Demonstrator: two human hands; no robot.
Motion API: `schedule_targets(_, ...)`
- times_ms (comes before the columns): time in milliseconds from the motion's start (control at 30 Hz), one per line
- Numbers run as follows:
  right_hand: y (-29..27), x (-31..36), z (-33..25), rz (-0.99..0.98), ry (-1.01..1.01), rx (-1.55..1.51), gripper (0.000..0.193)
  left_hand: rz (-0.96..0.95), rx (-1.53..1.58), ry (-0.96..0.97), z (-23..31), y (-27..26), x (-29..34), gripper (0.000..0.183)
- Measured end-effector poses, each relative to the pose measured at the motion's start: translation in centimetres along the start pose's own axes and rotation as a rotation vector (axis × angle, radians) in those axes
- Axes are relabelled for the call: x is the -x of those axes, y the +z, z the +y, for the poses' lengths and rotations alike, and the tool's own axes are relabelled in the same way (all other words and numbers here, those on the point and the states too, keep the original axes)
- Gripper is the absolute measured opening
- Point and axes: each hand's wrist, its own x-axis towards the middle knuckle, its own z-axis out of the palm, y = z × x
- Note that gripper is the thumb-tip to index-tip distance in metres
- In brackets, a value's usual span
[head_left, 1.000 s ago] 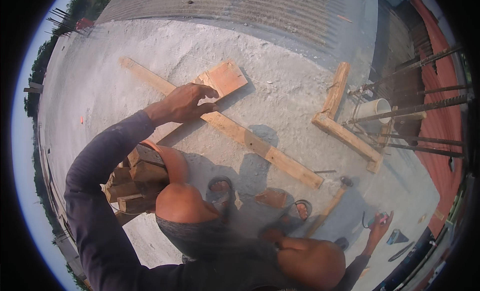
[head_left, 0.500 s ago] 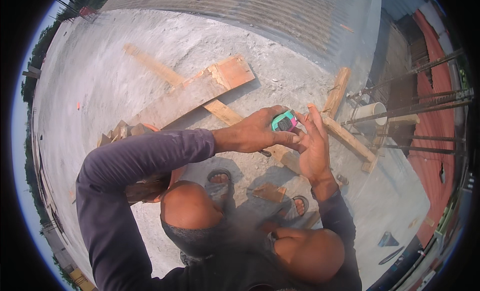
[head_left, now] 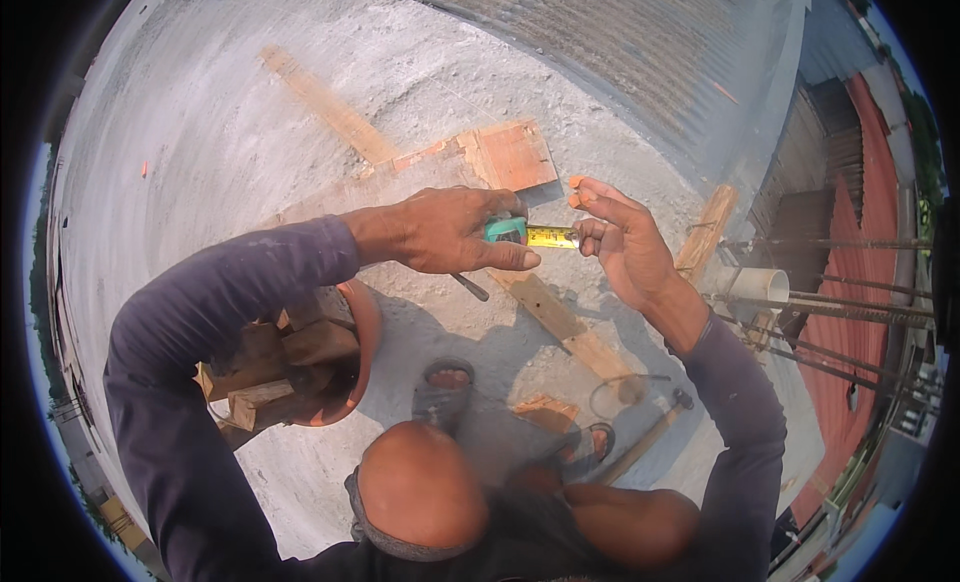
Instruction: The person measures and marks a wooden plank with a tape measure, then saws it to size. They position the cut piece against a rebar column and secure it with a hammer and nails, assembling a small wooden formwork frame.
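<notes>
My left hand is closed around a teal tape measure, held above the floor. A short length of its yellow blade is drawn out to the right. My right hand pinches the metal end of that blade. Something small and orange shows at its upper fingertips, too small to name. From under my left hand sticks a thin dark piece, its other end hidden. Beyond the hands lies a wide wooden board, partly covered by my left hand. A narrow wood strip lies below the tape.
Left of my knees stands an orange-brown tub holding wood offcuts. A hammer lies near my right foot. Joined wood pieces, a white pipe and steel bars are at the right. Corrugated sheeting runs along the far side.
My hands have moved apart, and a short length of yellow blade now shows between them. The tape measure has shifted left. My view has shifted, showing more of the tub and the hammer.
</notes>
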Motion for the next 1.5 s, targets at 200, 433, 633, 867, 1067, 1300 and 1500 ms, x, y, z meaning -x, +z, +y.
schedule_targets(200, -4.8, -14.0, -2.7, 0.042, -0.106, -0.024, 0.075, 0.250, 0.070, -0.296, -13.9, -7.3, 4.0, 0.059)
schedule_targets(433, -5.8, -22.0, 3.6, 0.085, -0.128, -0.046, 0.092, 0.140, 0.082, -0.565, -19.6, -6.2, 4.6, 0.042)
schedule_targets(633, -11.2, -18.7, 4.7, 0.427, -0.182, 0.074, 0.085, 0.024, 0.186, -0.571, -20.5, -5.6, 3.0, 0.026)
schedule_targets(867, -15.6, -15.2, 5.8, 0.567, -0.153, 0.185, 0.068, 0.002, 0.175, -0.530, -20.8, -5.9, 1.6, 0.024)
schedule_targets(1067, -15.8, -15.8, 6.5, 0.456, -0.195, 0.252, 0.064, -0.103, 0.071, -0.469, -20.8, -6.5, 0.5, 0.020)
schedule_targets(1300, -12.8, -16.2, 6.3, 0.491, -0.206, 0.321, 0.054, -0.224, -0.280, -0.462, -21.5, -6.7, 0.9, 0.021)
schedule_targets(1500, -8.3, -16.6, 6.7, 0.391, -0.258, 0.511, 0.058, -0.190, -0.092, -0.634, -20.5, -6.7, 1.0, 0.027)
